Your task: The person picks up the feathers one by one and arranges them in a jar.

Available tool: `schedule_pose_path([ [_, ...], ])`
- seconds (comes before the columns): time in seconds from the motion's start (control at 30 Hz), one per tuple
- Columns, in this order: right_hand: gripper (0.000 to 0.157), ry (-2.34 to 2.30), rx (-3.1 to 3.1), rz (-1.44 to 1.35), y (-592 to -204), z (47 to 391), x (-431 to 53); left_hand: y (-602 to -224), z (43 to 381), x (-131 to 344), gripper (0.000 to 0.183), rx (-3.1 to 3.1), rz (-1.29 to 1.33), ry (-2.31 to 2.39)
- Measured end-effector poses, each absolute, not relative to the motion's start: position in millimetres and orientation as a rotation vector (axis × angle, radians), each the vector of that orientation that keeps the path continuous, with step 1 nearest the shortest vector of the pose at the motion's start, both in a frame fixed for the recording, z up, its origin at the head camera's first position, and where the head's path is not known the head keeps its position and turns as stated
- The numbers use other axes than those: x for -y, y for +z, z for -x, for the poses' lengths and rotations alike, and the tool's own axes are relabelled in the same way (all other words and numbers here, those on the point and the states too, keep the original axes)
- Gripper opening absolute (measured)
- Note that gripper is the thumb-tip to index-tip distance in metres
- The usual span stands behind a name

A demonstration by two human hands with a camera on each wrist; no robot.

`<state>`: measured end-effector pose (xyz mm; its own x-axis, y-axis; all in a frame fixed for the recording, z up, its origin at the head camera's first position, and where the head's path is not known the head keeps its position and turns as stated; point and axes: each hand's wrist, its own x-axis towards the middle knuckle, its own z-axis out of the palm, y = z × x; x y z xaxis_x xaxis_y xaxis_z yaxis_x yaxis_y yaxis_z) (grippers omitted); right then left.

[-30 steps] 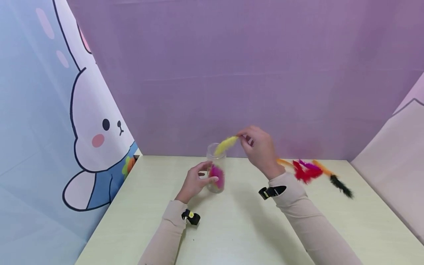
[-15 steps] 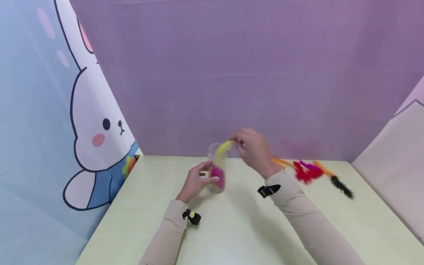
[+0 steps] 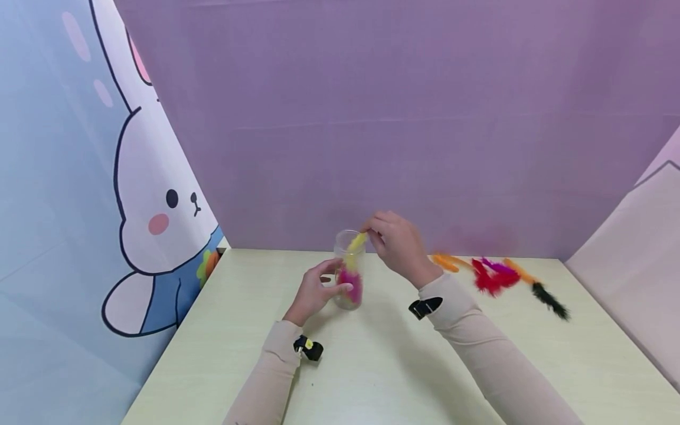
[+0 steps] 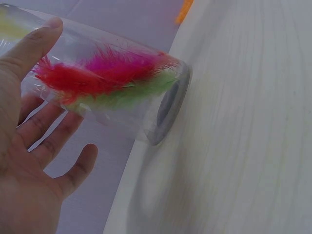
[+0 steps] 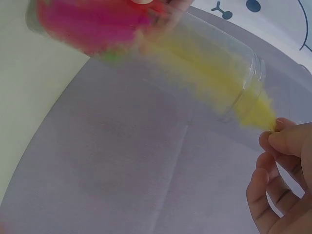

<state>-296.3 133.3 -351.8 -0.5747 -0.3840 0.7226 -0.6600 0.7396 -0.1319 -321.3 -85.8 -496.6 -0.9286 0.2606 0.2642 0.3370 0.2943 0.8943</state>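
A clear jar stands upright on the table, with its mouth uncovered. My left hand grips its side, thumb and fingers curled about it. Inside the jar lie red, magenta and light green feathers; the red feather and green feather show well in the left wrist view. My right hand pinches the tip of a yellow feather between thumb and fingertips, just at the jar's rim. Most of that feather is inside the jar, reaching down to the others.
On the table, to the right, lie more feathers: an orange feather, a red feather, a purple one and an orange one beside a black feather. A purple cloth hangs behind the table.
My right hand has moved left and down to the jar's mouth, and the yellow feather has slid deeper into the jar. The left hand has kept its hold on the jar.
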Motion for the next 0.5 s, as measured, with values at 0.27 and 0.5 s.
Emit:
schedule_pose_path([
  [0.27, 0.014, 0.550, 2.226, -0.778, -356.9, 296.6, -132.4, -495.7, 321.0, 86.1, 0.066, 2.457, 0.579, -1.719],
  [0.5, 0.013, 0.590, 2.268, -0.736, -362.4, 294.5, -136.3, -495.0, 320.3, 87.4, 0.066, 2.467, 0.592, -1.713],
])
